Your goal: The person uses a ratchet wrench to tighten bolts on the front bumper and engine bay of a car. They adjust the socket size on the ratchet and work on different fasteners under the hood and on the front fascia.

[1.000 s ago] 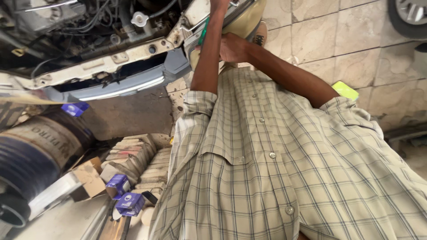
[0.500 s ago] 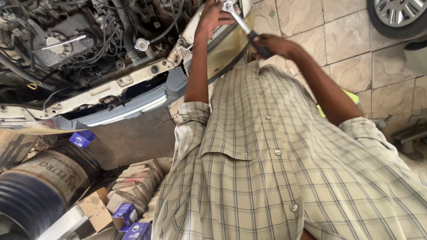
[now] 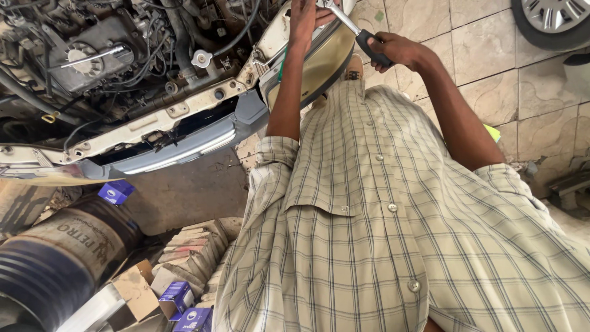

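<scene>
— Chrome ratchet wrench [image 3: 350,26]: the right hand [image 3: 396,50] is gripping its black handle, fingers clamped round it, just right of the headlight [image 3: 307,61].

— And the left hand [image 3: 305,21]?

— It is steadying the wrench head just above the headlight, fingers curled onto it.

— What worries you?

— I am thinking the socket could be slipping off if the pull goes crooked, knocking knuckles into the headlight or the bumper [image 3: 178,147] left of it.
</scene>
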